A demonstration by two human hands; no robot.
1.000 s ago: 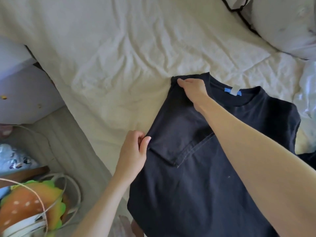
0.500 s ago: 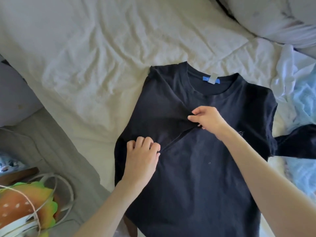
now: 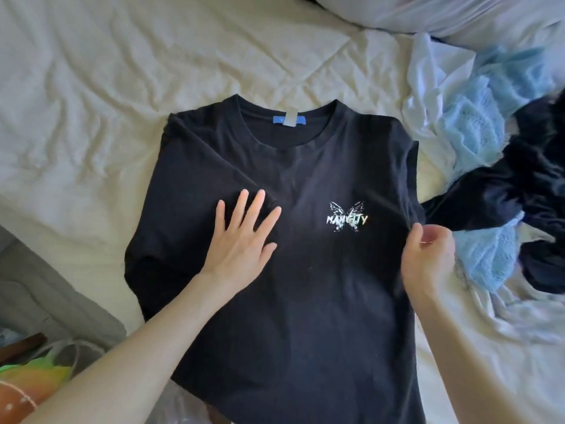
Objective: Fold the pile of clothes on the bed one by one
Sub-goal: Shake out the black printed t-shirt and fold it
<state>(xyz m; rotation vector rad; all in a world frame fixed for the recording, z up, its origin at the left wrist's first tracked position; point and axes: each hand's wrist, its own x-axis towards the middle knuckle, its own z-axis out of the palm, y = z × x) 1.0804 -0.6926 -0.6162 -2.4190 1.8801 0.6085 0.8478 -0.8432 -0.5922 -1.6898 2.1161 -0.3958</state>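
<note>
**One hand flat on the black T-shirt, the other at its sleeve**

The black T-shirt [image 3: 305, 270] lies face up on the white bed sheet [image 3: 107, 87], with the collar pointing away from the person and the blue neck label [image 3: 289, 119] visible inside it. A small white butterfly print [image 3: 347, 218] is on the chest.

The left hand [image 3: 244, 243] rests flat on the shirt – the fingers are straight and a little spread, palm down, pressing on the sleeve that is folded in over the front. The left forearm comes from the lower left corner, across the edge of the bed.

The right hand [image 3: 428, 255] is at the other side of the shirt, at the sleeve edge. Its fingers are curled and they seem to pinch the fabric there, but the hand is blurred, so the exact hold is not clear. The two hands are well apart, with the print between them.

To the right of the shirt lies the pile of clothes [image 3: 504, 179] – light blue, white and dark pieces mixed together. A white pillow [image 3: 458, 16] is at the top right.
</note>
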